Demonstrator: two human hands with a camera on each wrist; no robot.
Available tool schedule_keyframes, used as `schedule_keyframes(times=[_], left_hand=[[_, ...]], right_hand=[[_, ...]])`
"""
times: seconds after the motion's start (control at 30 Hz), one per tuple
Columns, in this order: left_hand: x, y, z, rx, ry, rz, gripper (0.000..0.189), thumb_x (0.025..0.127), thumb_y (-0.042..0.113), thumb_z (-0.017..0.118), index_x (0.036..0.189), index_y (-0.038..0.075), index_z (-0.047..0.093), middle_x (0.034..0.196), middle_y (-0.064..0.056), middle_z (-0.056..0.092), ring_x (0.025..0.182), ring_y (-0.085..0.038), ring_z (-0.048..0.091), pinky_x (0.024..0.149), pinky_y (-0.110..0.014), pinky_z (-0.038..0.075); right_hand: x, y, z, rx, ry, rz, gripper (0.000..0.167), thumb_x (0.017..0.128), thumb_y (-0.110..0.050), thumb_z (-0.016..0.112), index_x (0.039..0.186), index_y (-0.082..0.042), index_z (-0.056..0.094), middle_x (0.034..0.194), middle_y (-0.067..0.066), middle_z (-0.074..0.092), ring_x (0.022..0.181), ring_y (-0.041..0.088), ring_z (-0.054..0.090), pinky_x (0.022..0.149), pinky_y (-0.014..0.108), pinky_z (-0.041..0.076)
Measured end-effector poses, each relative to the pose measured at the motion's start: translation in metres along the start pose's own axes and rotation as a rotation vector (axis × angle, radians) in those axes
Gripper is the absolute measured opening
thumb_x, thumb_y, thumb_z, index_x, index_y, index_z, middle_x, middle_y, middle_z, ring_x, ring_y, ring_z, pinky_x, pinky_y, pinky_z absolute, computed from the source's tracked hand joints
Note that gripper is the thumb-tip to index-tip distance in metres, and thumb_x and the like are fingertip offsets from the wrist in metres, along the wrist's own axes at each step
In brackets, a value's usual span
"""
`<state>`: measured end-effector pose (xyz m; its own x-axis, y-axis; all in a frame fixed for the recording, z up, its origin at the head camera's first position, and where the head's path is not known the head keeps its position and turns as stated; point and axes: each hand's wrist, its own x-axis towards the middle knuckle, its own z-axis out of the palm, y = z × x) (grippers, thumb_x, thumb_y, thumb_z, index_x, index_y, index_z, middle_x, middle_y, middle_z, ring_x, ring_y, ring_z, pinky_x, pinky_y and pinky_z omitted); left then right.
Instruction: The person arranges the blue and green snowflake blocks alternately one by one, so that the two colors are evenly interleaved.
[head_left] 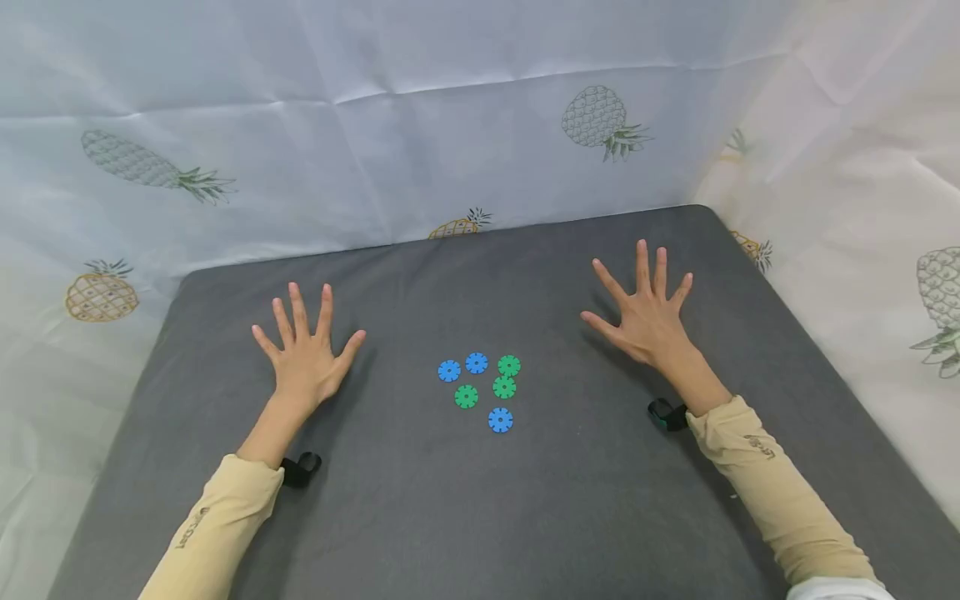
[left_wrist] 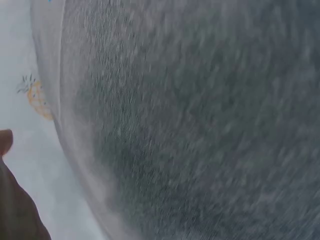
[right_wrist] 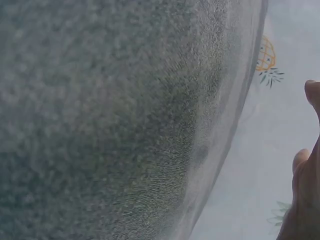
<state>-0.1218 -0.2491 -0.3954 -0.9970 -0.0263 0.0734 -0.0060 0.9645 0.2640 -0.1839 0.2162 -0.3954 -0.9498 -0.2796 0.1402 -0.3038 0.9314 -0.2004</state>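
Several flat notched discs lie in a loose group mid-table in the head view. Three are blue: a left one [head_left: 449, 371], a back one [head_left: 476, 362] and a front one [head_left: 500, 420]. Three are green: one at the back right [head_left: 509, 366], another [head_left: 504, 387] just in front of it, their edges meeting, and a third [head_left: 467, 397] farther left. My left hand [head_left: 306, 362] is spread with straight fingers to the left of the discs, holding nothing. To their right, my right hand [head_left: 647, 321] is likewise spread and holds nothing. Each wrist view catches only part of its hand at the edge.
A dark grey cloth covers the table [head_left: 420, 517]. White curtain [head_left: 465, 158] printed with pineapples hangs behind it and along the right side. Black wrist straps [head_left: 302, 469] show below both sleeves.
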Motion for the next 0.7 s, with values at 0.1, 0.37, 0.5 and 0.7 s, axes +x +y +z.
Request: schedule_keyframes(times=[0.1, 0.37, 0.5, 0.7], left_hand=[[-0.004, -0.001, 0.003, -0.042, -0.035, 0.018, 0.085, 0.094, 0.069, 0.028, 0.153, 0.027, -0.016, 0.153, -0.011, -0.031, 0.136, -0.035, -0.033, 0.096, -0.069, -0.021], [-0.012, 0.008, 0.010, -0.070, -0.043, 0.099, 0.083, 0.095, 0.066, 0.032, 0.154, 0.028, -0.012, 0.154, -0.008, -0.030, 0.139, -0.036, -0.027, 0.099, -0.068, -0.019], [-0.016, 0.020, 0.015, -0.061, -0.063, 0.170, 0.082, 0.095, 0.064, 0.035, 0.155, 0.028, -0.008, 0.155, -0.008, -0.027, 0.140, -0.037, -0.023, 0.101, -0.068, -0.016], [-0.019, 0.040, 0.023, -0.015, -0.083, 0.283, 0.080, 0.095, 0.058, 0.044, 0.155, 0.031, -0.001, 0.158, -0.006, -0.022, 0.142, -0.034, -0.020, 0.104, -0.066, -0.013]], right_hand=[[0.000, -0.003, 0.002, -0.006, -0.019, -0.013, 0.080, 0.092, -0.064, 0.045, 0.155, -0.036, 0.005, 0.154, 0.011, -0.029, 0.137, 0.035, -0.030, 0.095, 0.076, -0.011], [-0.005, -0.011, 0.004, -0.005, -0.021, -0.047, 0.080, 0.092, -0.063, 0.046, 0.155, -0.033, 0.007, 0.155, 0.012, -0.026, 0.139, 0.035, -0.027, 0.097, 0.075, -0.010], [-0.010, -0.016, 0.006, -0.009, -0.011, -0.088, 0.079, 0.092, -0.063, 0.046, 0.155, -0.034, 0.008, 0.156, 0.013, -0.023, 0.140, 0.035, -0.024, 0.098, 0.075, -0.009], [-0.018, -0.026, 0.007, -0.017, -0.015, -0.150, 0.078, 0.092, -0.062, 0.047, 0.155, -0.033, 0.011, 0.158, 0.015, -0.017, 0.142, 0.037, -0.019, 0.098, 0.076, -0.005]])
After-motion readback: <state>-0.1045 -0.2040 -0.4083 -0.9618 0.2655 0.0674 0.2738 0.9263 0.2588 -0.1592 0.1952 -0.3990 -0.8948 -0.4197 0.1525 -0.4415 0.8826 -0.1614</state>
